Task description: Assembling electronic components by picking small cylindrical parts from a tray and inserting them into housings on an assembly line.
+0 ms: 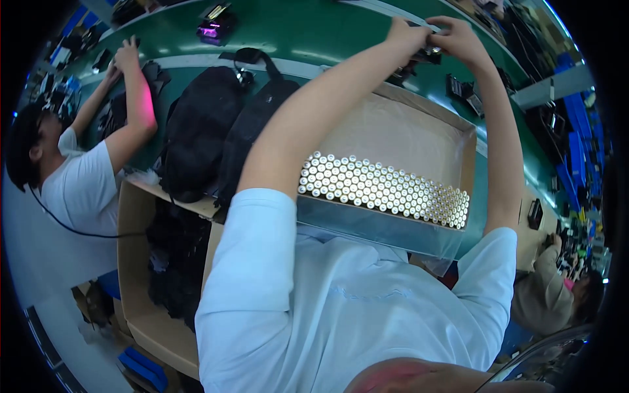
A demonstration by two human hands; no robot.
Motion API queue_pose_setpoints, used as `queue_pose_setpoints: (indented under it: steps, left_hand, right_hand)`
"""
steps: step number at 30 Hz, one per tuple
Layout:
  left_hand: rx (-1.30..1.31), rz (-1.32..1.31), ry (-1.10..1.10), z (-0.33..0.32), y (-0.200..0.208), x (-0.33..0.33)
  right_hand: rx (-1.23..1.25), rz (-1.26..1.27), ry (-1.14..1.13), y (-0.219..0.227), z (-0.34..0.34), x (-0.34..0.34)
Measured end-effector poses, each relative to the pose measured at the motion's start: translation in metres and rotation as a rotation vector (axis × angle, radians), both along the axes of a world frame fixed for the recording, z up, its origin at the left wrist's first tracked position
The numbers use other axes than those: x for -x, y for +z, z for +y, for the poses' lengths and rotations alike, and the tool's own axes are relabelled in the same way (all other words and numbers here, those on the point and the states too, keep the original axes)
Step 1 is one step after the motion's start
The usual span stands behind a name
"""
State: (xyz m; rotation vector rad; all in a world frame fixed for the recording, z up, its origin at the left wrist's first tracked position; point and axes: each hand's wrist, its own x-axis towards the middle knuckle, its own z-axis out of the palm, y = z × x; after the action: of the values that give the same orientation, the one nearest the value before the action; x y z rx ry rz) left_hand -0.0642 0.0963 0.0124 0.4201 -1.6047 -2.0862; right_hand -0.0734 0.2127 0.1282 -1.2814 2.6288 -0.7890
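At the far side of the green bench, my left hand (407, 36) and my right hand (457, 40) meet with fingers closed around a small dark device with shiny parts (430, 55). Fingers cover most of it, so its exact kind is hidden. Between my forearms and close to my body lies an open cardboard box (413, 118). Rows of cylindrical batteries (386, 190) stand upright along its near side, silver ends up, and brown lining shows in the rest.
Left of my left arm sits a black backpack (203, 124). Below it, a cardboard carton (141, 288) holds black items. A co-worker (82, 170) works at the left, another person (547, 295) at the right. Small black devices (465, 95) lie beyond my right forearm; one (215, 26) glows pink.
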Motion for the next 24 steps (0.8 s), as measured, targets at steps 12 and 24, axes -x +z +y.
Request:
queue_pose_setpoints:
  steps: [12,24]
  left_hand:
    - [0.144,0.108,0.315,0.04,0.005,-0.044]
    - [-0.366,-0.064,0.025,0.022,-0.001,-0.014]
  right_hand:
    - [0.275,0.157,-0.066,-0.037,0.03,-0.012]
    - [0.243,0.106,0.041,-0.055,0.037,-0.003]
